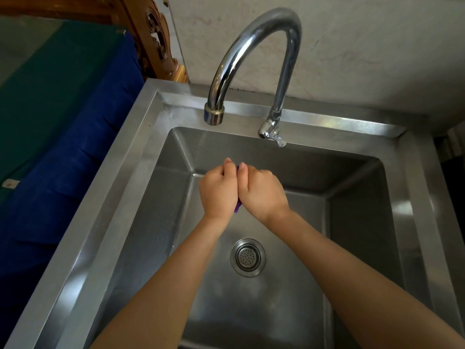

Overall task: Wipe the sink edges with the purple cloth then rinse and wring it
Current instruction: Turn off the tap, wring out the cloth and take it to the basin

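Observation:
Over the middle of the steel sink (120,172) basin, my left hand (217,191) and my right hand (261,191) are pressed side by side in fists. Both close on the purple cloth (238,207), which shows only as a thin sliver between the palms and a small tip below them. Most of the cloth is hidden inside the fists. The hands hang below and in front of the chrome tap spout (214,114). No water runs from the spout.
The curved tap (254,39) rises from the back rim, with its lever (275,138) at the base. A round drain strainer (248,257) lies in the basin floor. Blue and green fabric (63,122) covers the surface to the left. A pale wall stands behind.

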Motion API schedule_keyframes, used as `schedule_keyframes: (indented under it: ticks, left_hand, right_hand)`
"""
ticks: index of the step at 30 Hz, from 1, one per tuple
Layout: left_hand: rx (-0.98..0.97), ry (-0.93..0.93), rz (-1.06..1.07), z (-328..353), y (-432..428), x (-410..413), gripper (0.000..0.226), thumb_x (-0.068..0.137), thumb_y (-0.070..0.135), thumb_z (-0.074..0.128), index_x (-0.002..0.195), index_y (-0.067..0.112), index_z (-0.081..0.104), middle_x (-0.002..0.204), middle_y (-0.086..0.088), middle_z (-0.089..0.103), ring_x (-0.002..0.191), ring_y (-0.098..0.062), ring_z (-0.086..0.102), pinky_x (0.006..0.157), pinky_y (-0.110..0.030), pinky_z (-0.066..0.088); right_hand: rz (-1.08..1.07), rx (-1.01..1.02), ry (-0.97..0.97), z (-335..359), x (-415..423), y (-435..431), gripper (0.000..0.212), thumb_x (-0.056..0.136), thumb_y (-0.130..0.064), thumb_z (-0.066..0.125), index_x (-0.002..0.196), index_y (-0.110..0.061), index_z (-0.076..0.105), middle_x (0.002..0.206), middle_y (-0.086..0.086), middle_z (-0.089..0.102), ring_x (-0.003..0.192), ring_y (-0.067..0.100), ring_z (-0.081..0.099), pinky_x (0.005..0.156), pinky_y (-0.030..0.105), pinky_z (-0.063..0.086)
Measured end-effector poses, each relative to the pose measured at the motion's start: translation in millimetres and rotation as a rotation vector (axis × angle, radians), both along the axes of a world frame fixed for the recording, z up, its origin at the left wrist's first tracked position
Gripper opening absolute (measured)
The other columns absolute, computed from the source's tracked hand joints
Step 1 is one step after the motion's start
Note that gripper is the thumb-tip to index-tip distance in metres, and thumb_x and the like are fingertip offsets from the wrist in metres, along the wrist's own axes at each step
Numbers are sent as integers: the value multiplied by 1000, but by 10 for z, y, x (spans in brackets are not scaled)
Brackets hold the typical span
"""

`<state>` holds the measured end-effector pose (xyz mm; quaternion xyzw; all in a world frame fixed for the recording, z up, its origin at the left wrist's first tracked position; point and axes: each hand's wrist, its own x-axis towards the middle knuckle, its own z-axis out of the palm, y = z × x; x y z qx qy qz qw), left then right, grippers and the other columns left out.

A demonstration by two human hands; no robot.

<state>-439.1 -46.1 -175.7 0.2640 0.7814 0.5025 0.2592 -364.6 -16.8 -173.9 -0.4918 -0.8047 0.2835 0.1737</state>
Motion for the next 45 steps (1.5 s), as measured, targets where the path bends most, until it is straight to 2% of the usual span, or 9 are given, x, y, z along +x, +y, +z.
schedule_keyframes:
  ticks: [8, 15, 23, 27, 32, 35, 38, 43, 45]
  left_hand:
    - [28, 114, -120, -100, 39, -62, 55, 93, 25, 47, 39, 17, 42, 37, 2, 42, 39, -9, 38, 54, -34, 37]
    - [84, 204, -226, -34, 22, -141, 51, 87, 35, 41, 42, 12, 44, 37, 2, 43, 44, -24, 46, 53, -40, 43]
    - [148, 424, -425, 33, 68, -126, 49, 89, 30, 40, 46, 7, 47, 41, -8, 46, 45, -25, 45, 50, -31, 31]
    - [202, 529, -490, 97, 135, -91, 54, 90, 34, 38, 50, 0, 51, 47, -20, 54, 48, -35, 50, 50, -36, 36]
    - [237, 455, -523, 97, 176, -60, 48, 93, 31, 41, 48, 18, 31, 41, 6, 33, 45, -21, 35, 49, -34, 31]
    - [89, 108, -391, 68, 127, 101, 48, 97, 33, 40, 51, 18, 35, 47, 5, 40, 49, -14, 38, 57, -35, 33]
    - [17, -61, -336, 62, 96, 280, 44, 99, 34, 37, 57, 19, 42, 56, 6, 47, 55, -10, 44, 61, -31, 34]
    - [14, 197, -633, 99, 123, 419, 31, 100, 24, 32, 100, 8, 58, 99, -7, 62, 94, -20, 55, 78, -25, 36]
    - [-41, 109, -779, 116, 164, 417, 31, 100, 26, 32, 122, 15, 51, 122, -3, 58, 111, -17, 52, 88, -22, 36]
  right_hand:
    - [-32, -217, 51, 72, 10, 25, 50, 98, -28, 21, 72, -8, 59, 82, 23, 68, 81, 37, 61, 74, 39, 48]
    - [-114, -372, 156, 91, -18, -10, 48, 98, -27, 21, 66, -9, 51, 83, 21, 66, 80, 33, 58, 71, 34, 42]
    - [-200, -536, 317, 134, 100, -64, 57, 99, -29, 18, 51, -13, 43, 49, 3, 47, 46, 15, 42, 46, 23, 30]
    - [-265, -671, 411, 185, 173, -78, 55, 99, -35, 15, 55, -11, 38, 44, 1, 39, 36, 13, 32, 37, 17, 25]
    - [-193, -934, 838, 93, 303, -159, 40, 98, -47, 23, 91, -14, 45, 57, 5, 35, 42, 9, 25, 39, 18, 16]
    - [-238, -855, 837, 31, 453, -155, 44, 93, -51, 39, 94, -9, 52, 69, 13, 50, 55, 16, 46, 45, 24, 34]
    - [-462, -829, 796, -20, 573, -163, 48, 90, -54, 43, 108, -11, 55, 97, 13, 66, 84, 23, 65, 74, 36, 54]
    - [-772, -572, 632, -22, 619, -82, 39, 95, -44, 37, 94, -10, 56, 86, 7, 62, 83, 26, 64, 74, 43, 57]
    - [-825, -444, 551, 18, 700, -53, 39, 96, -40, 36, 85, -8, 57, 71, 3, 56, 78, 26, 60, 75, 39, 51]
